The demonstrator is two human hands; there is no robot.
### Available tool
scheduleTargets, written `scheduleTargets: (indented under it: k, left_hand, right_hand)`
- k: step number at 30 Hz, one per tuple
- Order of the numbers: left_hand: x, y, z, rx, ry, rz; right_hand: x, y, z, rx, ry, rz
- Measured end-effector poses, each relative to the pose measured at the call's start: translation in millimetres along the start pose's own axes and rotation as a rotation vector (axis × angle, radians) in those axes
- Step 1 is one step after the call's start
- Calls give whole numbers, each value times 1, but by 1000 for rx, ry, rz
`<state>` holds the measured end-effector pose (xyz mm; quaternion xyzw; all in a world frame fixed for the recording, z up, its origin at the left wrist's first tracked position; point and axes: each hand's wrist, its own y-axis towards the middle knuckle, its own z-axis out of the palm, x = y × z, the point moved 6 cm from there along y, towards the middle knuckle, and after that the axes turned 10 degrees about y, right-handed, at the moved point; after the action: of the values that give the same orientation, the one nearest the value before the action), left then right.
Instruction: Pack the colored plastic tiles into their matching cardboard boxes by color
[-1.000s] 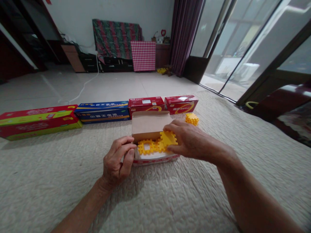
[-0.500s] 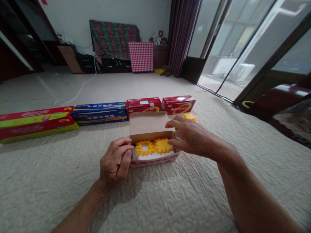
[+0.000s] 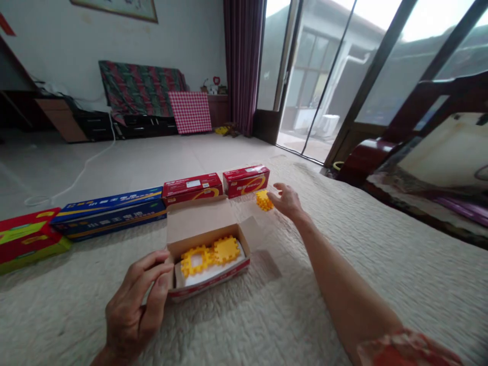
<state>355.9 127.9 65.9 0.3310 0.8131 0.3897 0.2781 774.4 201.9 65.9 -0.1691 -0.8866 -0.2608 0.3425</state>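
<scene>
An opened cardboard box [image 3: 209, 279] with red sides rests on the quilted cover. Inside it two toothed yellow plastic pieces, one with a square hole [image 3: 186, 264] and one solid [image 3: 226, 250], lie on something white. My left hand [image 3: 139, 295] grips the box's left end, thumb and fingers at the flap. Farther out to the right, my right hand [image 3: 287, 201] has its fingers apart beside another yellow toothed piece [image 3: 264, 201]. The fingertips are at that piece's right edge; whether they touch it is hard to tell.
Behind the open box stands a row of closed boxes: a red and green one [image 3: 30, 239], a blue one [image 3: 114, 213] and two red ones [image 3: 192, 189] [image 3: 246, 181]. Dark reddish furniture [image 3: 366, 157] borders the cover at the right.
My right hand has left the open box and reached out to the yellow piece near the red box. My left hand keeps hold of the box. The view has turned right.
</scene>
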Motion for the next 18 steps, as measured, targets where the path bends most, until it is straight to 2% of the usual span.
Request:
scheduleTargets:
  k: [5,11,18]
  left_hand:
    - [1,-1,0,13,-7,-27]
    - [-2,1,-2,-6,-11,-8]
    - [-4,2,-1,1,-9,-8]
  right_hand:
    - [10,-8,19,14,-28,-110]
    - [8,-12,22,52,-150,-6]
    - [15,-10,18,21,-149,-26]
